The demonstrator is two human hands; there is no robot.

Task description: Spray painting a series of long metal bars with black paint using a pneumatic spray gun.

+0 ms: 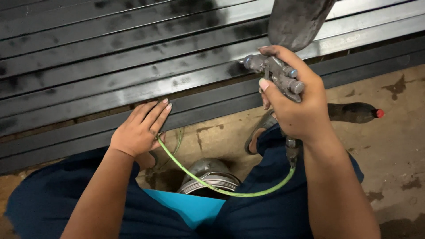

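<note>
Grey spray gun (pixel 279 75) gripped in right hand (pixel 296 106), green hose (pixel 221 188) trailing below; left hand (pixel 139 128) open, flat on dark steel bars (pixel 110 66).

stained concrete floor (pixel 389 146) (dark patches), dim light

there is one view only, from a camera worn on the person's head. it looks steeply down and a little forward, over the person's own lap and knees to the floor (pixel 389 146) in front. it sits close: the left hand (pixel 139 130) and right hand (pixel 294 104) fill the middle, forearms run off the lower edge, and the dark metal bars (pixel 110 66) cross the top.
</note>
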